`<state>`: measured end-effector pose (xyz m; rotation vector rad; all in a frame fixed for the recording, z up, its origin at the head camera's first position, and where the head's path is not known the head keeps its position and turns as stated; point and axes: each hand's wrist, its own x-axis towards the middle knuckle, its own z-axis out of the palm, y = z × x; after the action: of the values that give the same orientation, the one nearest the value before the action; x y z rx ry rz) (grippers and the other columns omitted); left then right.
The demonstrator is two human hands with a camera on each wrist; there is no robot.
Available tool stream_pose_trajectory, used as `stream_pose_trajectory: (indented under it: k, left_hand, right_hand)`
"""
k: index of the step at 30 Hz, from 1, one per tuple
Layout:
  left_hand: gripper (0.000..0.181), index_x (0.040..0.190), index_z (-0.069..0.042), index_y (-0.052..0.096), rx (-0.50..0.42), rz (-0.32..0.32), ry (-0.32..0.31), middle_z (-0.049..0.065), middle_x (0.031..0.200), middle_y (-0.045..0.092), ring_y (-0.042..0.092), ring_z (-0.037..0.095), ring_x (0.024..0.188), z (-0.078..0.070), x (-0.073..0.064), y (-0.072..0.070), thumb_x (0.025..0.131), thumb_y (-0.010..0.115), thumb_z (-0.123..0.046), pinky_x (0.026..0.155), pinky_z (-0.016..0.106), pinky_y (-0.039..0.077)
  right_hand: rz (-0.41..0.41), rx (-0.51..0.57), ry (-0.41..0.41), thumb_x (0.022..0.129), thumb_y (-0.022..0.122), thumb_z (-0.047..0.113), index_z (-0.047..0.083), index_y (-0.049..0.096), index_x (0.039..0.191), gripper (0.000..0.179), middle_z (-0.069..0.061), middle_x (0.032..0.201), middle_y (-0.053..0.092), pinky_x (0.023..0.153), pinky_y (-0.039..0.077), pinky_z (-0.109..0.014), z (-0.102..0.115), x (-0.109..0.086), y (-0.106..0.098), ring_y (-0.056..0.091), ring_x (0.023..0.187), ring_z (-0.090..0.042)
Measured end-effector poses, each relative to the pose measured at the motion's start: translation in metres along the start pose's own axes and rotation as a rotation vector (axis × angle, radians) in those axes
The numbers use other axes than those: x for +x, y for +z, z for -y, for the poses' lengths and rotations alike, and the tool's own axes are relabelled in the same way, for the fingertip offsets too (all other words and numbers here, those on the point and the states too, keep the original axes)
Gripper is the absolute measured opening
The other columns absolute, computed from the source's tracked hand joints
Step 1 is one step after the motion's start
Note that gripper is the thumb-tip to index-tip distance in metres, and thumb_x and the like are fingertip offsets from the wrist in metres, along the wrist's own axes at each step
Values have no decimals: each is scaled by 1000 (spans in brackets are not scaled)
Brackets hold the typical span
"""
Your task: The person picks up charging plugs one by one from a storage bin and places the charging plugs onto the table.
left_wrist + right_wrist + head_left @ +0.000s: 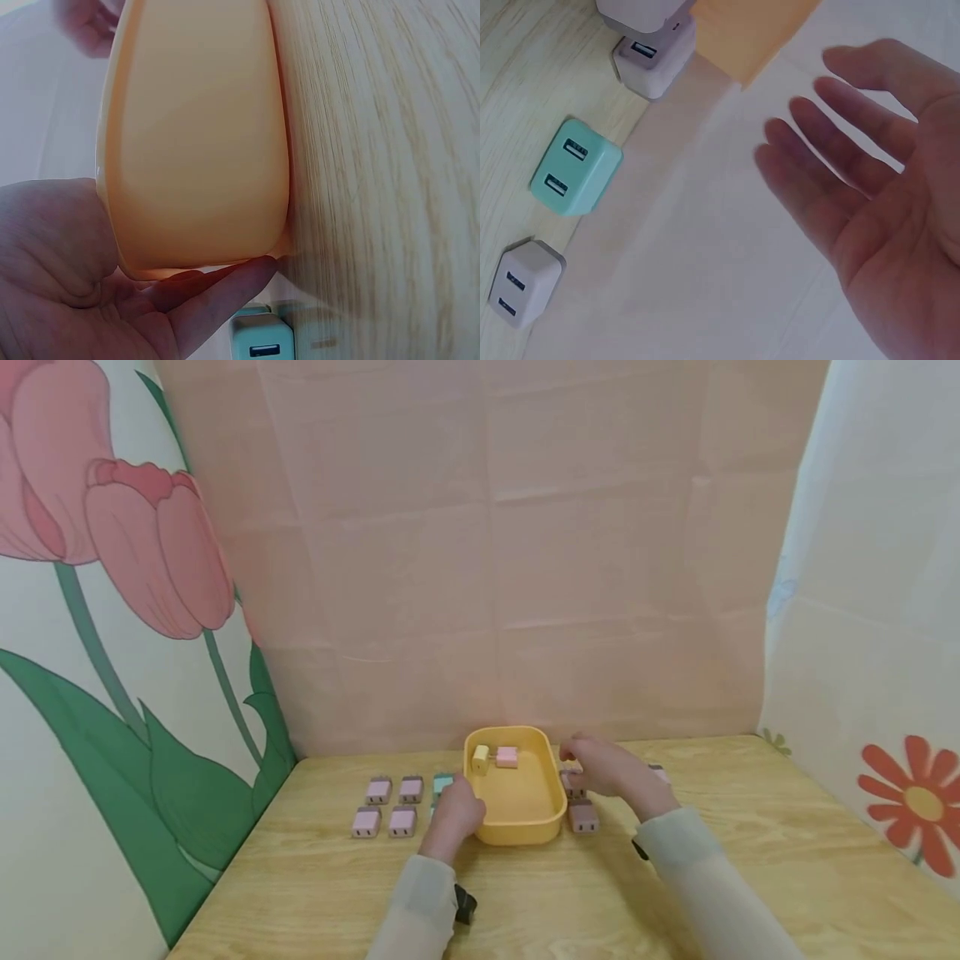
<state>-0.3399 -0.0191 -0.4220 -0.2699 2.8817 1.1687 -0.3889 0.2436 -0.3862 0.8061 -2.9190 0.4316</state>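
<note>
A yellow plastic bin [521, 833] stands on the table, with a yellow USB charger [480, 760] and a pink USB charger [507, 757] inside near its far left. My left hand [457, 812] grips the bin's left side; in the left wrist view its fingers [225, 296] lie along the outer wall. My right hand [606, 768] hovers beside the bin's right side, above lilac chargers [583, 817]. Nothing is in it, and the right wrist view shows its fingers [810, 184] spread and slightly bent. A teal charger [575, 166] stands below it.
Several lilac chargers [366, 822] stand in rows left of the bin. Teal chargers [442, 783] sit close to its left wall, partly hidden by my left hand. Another charger [658, 772] is partly behind my right wrist. A pink cloth backdrop [487, 568] rises behind the table.
</note>
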Motion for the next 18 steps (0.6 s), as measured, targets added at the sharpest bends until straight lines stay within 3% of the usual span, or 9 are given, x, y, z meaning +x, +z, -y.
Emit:
stream_pose_trajectory:
  k: [8,13,18]
  left_hand:
    - [64,163,5,35,1,-4,-4,25,128,68,68,26,100,-2,-3,0,106,61,-9,92,45,63]
    - [64,162,5,35,2,-2,-5,25,126,69,68,26,98,-1,-4,0,106,61,-9,92,44,63]
    - [64,163,5,34,-7,3,-3,25,130,68,67,26,102,-1,-2,0,107,60,-9,97,46,62]
  right_hand:
    - [-87,-86,-78,98,79,15,8,71,122,27,-11,123,72,93,63,-47,4,19,11,70,103,-24]
    - [-75,-145,-132,98,80,16,9,72,120,25,-11,124,71,95,61,-47,11,37,17,70,104,-24]
    - [-40,-132,-168,98,79,13,7,72,120,24,-13,120,71,96,61,-47,20,50,14,71,105,-27]
